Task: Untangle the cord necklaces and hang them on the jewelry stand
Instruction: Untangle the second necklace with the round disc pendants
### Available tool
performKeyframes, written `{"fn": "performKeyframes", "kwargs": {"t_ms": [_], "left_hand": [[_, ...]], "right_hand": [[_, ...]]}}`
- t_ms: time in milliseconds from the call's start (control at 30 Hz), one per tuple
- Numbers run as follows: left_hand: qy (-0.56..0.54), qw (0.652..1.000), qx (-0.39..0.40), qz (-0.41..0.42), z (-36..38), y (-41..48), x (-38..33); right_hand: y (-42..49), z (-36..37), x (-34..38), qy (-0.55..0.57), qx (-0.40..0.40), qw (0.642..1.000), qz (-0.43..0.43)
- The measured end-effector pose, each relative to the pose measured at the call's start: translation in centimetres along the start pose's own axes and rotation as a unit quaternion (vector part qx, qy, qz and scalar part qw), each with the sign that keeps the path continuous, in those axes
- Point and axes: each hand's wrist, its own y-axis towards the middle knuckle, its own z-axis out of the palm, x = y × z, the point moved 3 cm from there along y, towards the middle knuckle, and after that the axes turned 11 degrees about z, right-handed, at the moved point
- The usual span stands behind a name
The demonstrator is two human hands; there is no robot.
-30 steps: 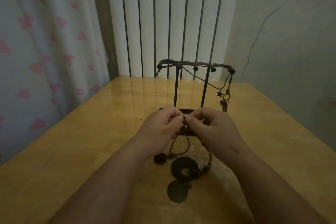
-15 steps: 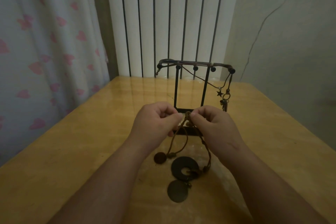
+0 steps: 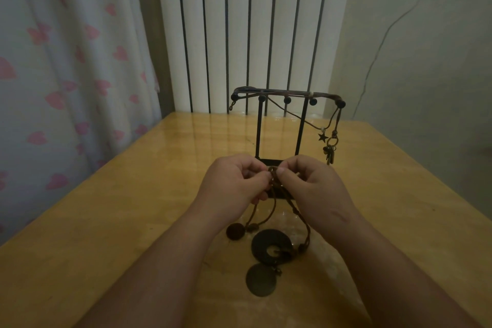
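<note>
A black metal jewelry stand [image 3: 286,96] rises on the wooden table [image 3: 133,194], its top bar lined with round knobs. One cord necklace with a star charm [image 3: 322,137] and small keys [image 3: 329,153] hangs from the stand's right end. Just in front of the stand's base, my left hand [image 3: 234,184] and my right hand [image 3: 308,184] pinch the same brown cord tangle [image 3: 274,172] between thumb and fingers. From it cords drop to a round bead [image 3: 235,231], a dark ring-shaped pendant [image 3: 269,246] and a flat disc pendant [image 3: 262,280] lying on the table.
A white ribbed radiator [image 3: 253,29] stands behind the table. A curtain with pink hearts [image 3: 66,74] hangs at the left, and a pale wall with a thin cable [image 3: 383,42] is at the right.
Both hands have lifted the cord tangle a little higher and toward the stand. The pendants have stayed on the table.
</note>
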Motion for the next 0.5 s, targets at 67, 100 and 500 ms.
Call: {"fn": "performKeyframes", "kwargs": {"t_ms": [67, 100, 500], "left_hand": [[0.013, 1.000, -0.006, 0.004, 0.04, 0.04, 0.00], [0.014, 1.000, -0.007, 0.007, 0.07, 0.04, -0.04], [-0.099, 0.992, 0.064, -0.040, 0.37, -0.05, 0.07]], "right_hand": [[-0.02, 0.06, 0.06, 0.008, 0.009, 1.000, 0.003], [-0.04, 0.09, 0.07, 0.014, 0.015, 1.000, 0.007], [-0.33, -0.08, -0.16, 0.110, 0.081, 0.984, 0.111]]}}
